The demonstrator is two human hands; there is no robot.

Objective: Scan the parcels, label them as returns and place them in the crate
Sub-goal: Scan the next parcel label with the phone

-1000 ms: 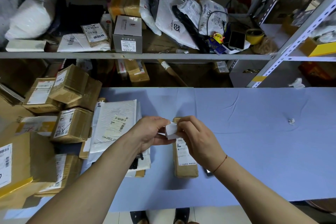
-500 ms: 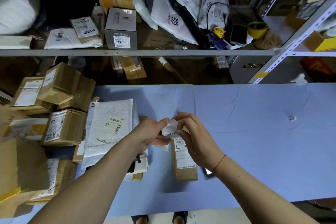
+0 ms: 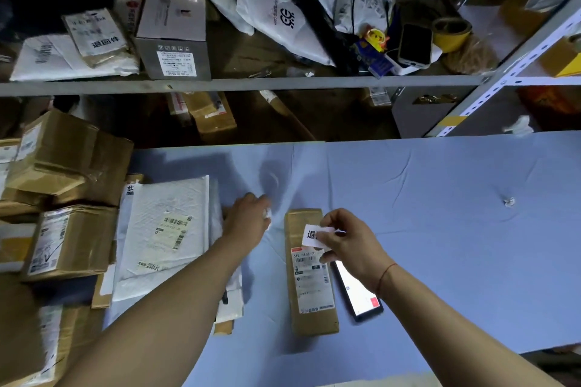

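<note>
Two hands work over a blue-covered surface (image 3: 440,214) in the single head view. The right hand (image 3: 352,245) pinches a small white label (image 3: 311,235) between thumb and fingers, holding it just over the upper half of a long brown parcel (image 3: 309,317). That parcel lies flat near the middle of the surface, its long axis running away from the person, a printed shipping slip on its lower half. Just beside its right edge lies a phone (image 3: 358,292) with a lit screen, partly under the right wrist.

The left hand (image 3: 248,220) reaches to the left of the parcel, fingers curled round a bit of crumpled white paper (image 3: 268,213), close to the right edge of a white mailer (image 3: 166,229). The mailer sits on a loose stack of flat envelopes; further left, brown boxes (image 3: 69,242) crowd the surface out to the frame's left edge.

Open room lies to the right — a wide stretch of blue cloth from the phone to the frame edge, bearing only a small paper scrap (image 3: 509,201). The near edge of the surface runs just below the parcel and phone.

Beyond the far edge stands a metal shelf (image 3: 251,85), loaded with a grey box (image 3: 173,34), plastic bags and a second phone (image 3: 415,44) — a perforated upright rises at the right.
</note>
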